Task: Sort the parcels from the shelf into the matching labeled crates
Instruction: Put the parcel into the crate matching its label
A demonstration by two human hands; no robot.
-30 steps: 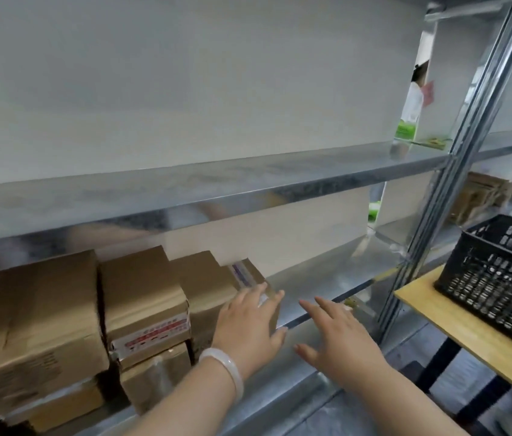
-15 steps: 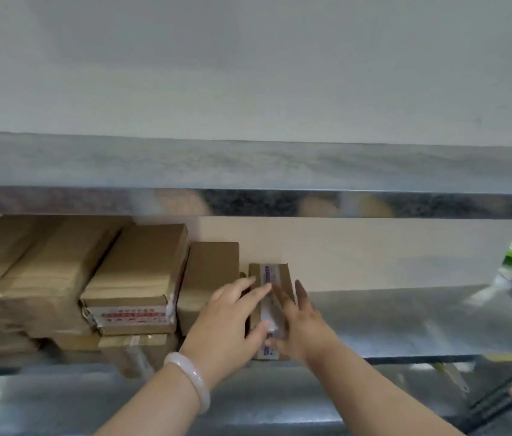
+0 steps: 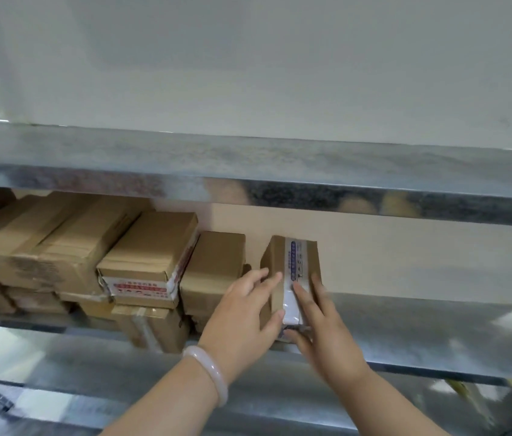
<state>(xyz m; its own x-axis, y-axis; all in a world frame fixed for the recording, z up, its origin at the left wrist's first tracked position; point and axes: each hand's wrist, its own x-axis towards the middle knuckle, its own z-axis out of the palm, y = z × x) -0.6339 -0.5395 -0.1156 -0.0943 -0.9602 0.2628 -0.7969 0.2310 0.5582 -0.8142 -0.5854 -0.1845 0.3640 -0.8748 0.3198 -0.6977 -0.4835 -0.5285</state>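
Note:
A small brown cardboard parcel [image 3: 292, 259] with a printed tape strip down its top stands on the metal shelf [image 3: 421, 338], set a little apart from the other boxes. My left hand [image 3: 242, 322], with a pale bangle on its wrist, grips the parcel's left side. My right hand [image 3: 323, 328] lies on its top and right side, thumb under the near end. To the left sits a row of brown parcels [image 3: 213, 265], some stacked, one bearing a red and white label [image 3: 141, 289].
The upper metal shelf [image 3: 248, 177] juts out just above the parcels and leaves a low gap. The shelf's right part bears only reflections. A lower shelf edge [image 3: 122, 388] runs below my wrists. No crate is in view.
My view swung left and the black crate left the frame. Both hands reached onto the small taped parcel and drew it rightward, away from the row of boxes.

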